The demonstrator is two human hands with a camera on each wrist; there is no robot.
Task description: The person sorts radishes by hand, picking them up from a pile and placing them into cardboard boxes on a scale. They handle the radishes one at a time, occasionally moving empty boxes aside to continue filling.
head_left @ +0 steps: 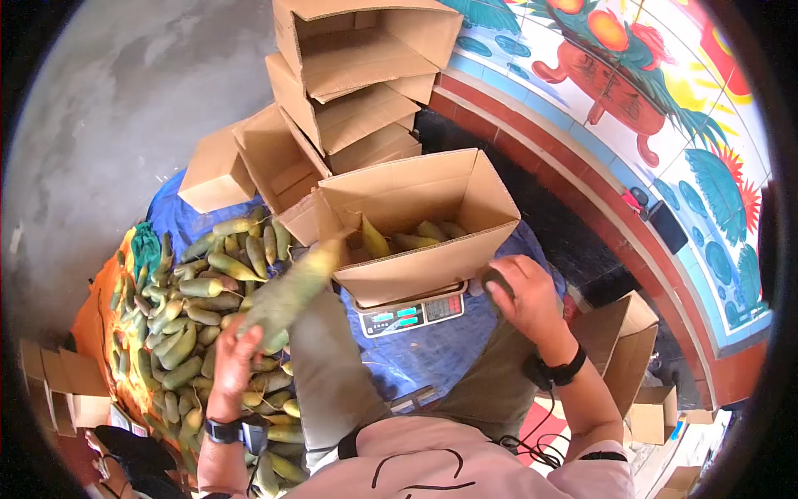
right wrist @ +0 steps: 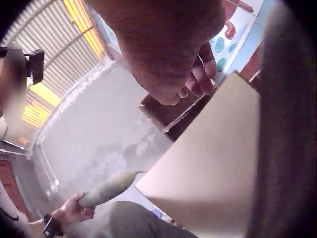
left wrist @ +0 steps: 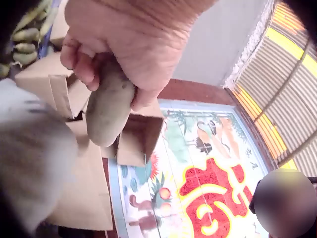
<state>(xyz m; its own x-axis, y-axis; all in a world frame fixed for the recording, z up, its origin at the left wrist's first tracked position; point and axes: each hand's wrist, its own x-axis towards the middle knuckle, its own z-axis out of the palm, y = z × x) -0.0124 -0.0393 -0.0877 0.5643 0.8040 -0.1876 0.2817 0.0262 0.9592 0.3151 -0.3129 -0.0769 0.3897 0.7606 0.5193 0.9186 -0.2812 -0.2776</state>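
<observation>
1. The left grip [head_left: 233, 358] is closed round the lower end of 1 cucumber [head_left: 287, 291]. The left wrist view shows the thumb and fingers wrapped about it.
2. The cucumber is held in the air and tilted. Its free end points at the near left corner of the box [head_left: 416, 270].
3. The box stands open on a scale [head_left: 411, 314], and a few cucumbers lie inside it.
4. The right grip [head_left: 524, 295] sits at the near right corner of the box with its fingers curled. Whether it clamps the wall cannot be told.
5. The scale rests on a blue sheet [head_left: 432, 353].
6. A pile [head_left: 179, 324] of cucumbers lies left of the box, under the left grip.
7. A stack [head_left: 349, 83] of empty cartons stands beyond the box.
</observation>
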